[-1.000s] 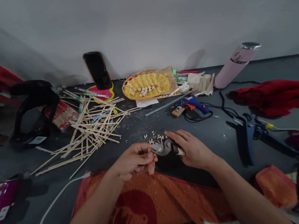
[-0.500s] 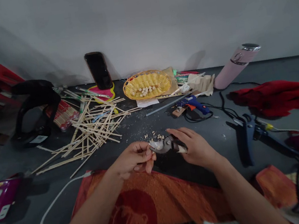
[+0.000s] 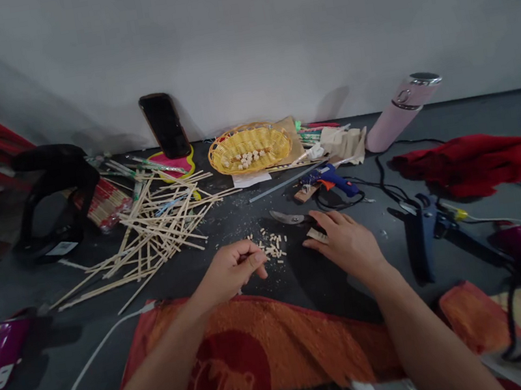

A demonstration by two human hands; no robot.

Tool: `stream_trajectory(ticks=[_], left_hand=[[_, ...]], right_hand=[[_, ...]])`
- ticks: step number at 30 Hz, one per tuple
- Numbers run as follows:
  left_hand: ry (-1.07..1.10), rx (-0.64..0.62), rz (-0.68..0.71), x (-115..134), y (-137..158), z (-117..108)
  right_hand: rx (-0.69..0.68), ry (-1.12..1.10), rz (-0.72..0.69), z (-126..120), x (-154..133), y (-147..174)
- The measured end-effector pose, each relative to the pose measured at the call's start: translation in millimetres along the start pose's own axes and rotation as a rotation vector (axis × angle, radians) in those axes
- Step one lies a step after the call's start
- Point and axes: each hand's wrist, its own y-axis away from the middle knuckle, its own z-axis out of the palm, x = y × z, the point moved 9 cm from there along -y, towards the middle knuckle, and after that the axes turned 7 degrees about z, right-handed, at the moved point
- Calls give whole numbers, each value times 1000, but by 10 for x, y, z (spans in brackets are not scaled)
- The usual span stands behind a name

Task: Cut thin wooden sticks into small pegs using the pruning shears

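Pruning shears (image 3: 288,218) lie in the grip of my right hand (image 3: 347,240), their blades pointing left over the dark table. A light-coloured handle part shows under the fingers. Short cut pieces of wooden stick (image 3: 273,247) are scattered just below the blades. At their left edge is my left hand (image 3: 235,268), its fingers curled and the thumb pressed in; whatever may be in them is hidden. Long thin wooden sticks (image 3: 160,221) form a loose, crossed pile further left. Behind, a yellow woven basket (image 3: 277,146) contains several small pale pieces.
A blue glue gun (image 3: 334,178) with its cord lies beyond my right hand. Farther right are a pink bottle (image 3: 391,118), a red cloth (image 3: 473,164) and a blue-handled tool (image 3: 423,241). A phone (image 3: 165,125) leans on the wall. An orange cloth (image 3: 304,346) covers the front edge.
The shears have moved away from my left hand, up and to the right with my right hand. My left hand has dropped slightly and curled. More cut pieces are now visible.
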Motion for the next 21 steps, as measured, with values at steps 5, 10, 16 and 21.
stream_trajectory(ticks=[5, 10, 16, 21], left_hand=[[-373, 49, 119, 124, 9, -22], [-601, -10, 214, 199, 13, 97], [-753, -50, 252, 211, 38, 192], [-830, -45, 275, 224, 62, 201]], right_hand=[[111, -133, -36, -195, -101, 49], [-160, -829, -147, -142, -474, 190], [-540, -1051, -202, 190, -813, 381], [-549, -1163, -146, 292, -800, 370]])
